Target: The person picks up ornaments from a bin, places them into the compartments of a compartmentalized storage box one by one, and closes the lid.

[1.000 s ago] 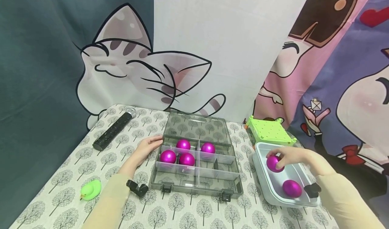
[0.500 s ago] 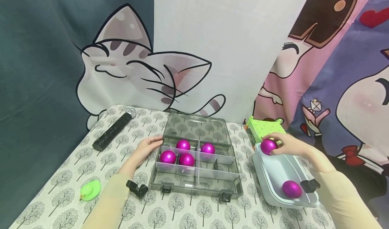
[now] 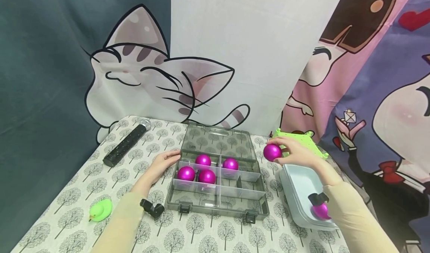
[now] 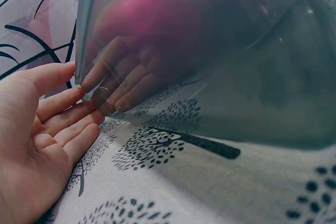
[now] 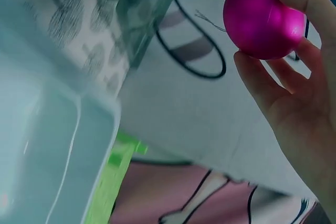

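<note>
A shiny magenta ball [image 3: 272, 153] is pinched between the thumb and fingers of my right hand [image 3: 295, 153], raised between the divided box and the tub. The right wrist view shows the same ball [image 5: 263, 18] in the fingertips. My left hand [image 3: 162, 166] rests at the left side of the clear grey compartment box [image 3: 215, 209], its fingers nearly straight against the wall, as the left wrist view shows. Several magenta balls sit in the box: three in the left compartments and one ball [image 3: 230, 165] in the back right. The box lid [image 3: 218, 141] stands open behind.
A pale blue tub [image 3: 292, 197] stands at the right with another magenta ball [image 3: 321, 210] inside, partly covered by my right wrist. Behind it is a bright green rack [image 3: 307, 141]. A black microphone [image 3: 125, 144] and a green toy duck [image 3: 100, 210] lie on the left.
My right hand has lifted one magenta ball out of the blue tub and carried it left, toward the compartment box. The left hand has stayed at the box's side.
</note>
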`<action>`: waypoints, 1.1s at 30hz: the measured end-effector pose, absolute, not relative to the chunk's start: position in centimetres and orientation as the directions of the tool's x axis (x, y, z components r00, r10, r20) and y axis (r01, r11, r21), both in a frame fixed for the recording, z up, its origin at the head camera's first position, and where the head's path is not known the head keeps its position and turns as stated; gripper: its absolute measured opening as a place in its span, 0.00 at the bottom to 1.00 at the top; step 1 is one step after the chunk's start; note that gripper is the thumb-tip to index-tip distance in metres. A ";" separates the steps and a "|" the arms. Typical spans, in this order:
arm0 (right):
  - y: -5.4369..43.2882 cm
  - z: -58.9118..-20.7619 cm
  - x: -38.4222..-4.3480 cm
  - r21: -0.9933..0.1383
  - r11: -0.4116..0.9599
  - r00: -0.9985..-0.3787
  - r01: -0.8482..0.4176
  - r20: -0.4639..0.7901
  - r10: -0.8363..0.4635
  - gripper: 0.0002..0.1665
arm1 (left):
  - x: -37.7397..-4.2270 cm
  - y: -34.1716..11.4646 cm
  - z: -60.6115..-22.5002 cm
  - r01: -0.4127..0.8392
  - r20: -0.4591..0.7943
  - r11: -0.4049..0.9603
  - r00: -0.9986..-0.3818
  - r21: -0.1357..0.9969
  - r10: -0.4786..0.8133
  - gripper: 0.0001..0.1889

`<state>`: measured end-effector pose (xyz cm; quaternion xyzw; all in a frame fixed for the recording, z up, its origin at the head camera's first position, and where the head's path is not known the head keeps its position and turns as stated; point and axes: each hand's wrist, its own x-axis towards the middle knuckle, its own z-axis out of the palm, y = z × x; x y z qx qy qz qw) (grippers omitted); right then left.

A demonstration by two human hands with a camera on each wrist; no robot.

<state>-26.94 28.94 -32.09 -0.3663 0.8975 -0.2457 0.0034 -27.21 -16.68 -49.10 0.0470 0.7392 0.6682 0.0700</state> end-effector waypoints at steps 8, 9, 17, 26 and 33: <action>24.6 -32.9 -27.5 -0.480 0.526 -0.658 -0.702 0.155 -0.737 0.32 | -27.2 -16.7 -49.0 -0.022 -0.037 0.098 -0.987 0.995 0.159 0.29; 24.2 -33.0 -27.5 -0.488 0.518 -0.651 -0.703 0.148 -0.745 0.32 | -26.9 -16.7 -48.6 -0.015 -0.032 0.104 -0.986 0.995 0.166 0.29; 20.9 -33.8 -27.2 -0.472 0.509 -0.600 -0.720 0.055 -0.798 0.35 | -27.3 -16.8 -49.1 -0.002 -0.022 0.116 -0.985 0.993 0.171 0.29; 18.4 -35.2 -26.9 -0.467 0.476 -0.518 -0.745 -0.043 -0.854 0.36 | -27.3 -16.8 -49.1 0.000 -0.020 0.118 -0.984 0.993 0.175 0.30; 17.7 -35.9 -26.6 -0.464 0.470 -0.484 -0.750 -0.099 -0.870 0.36 | -27.4 -16.7 -49.2 -0.010 -0.029 0.112 -0.986 0.994 0.164 0.30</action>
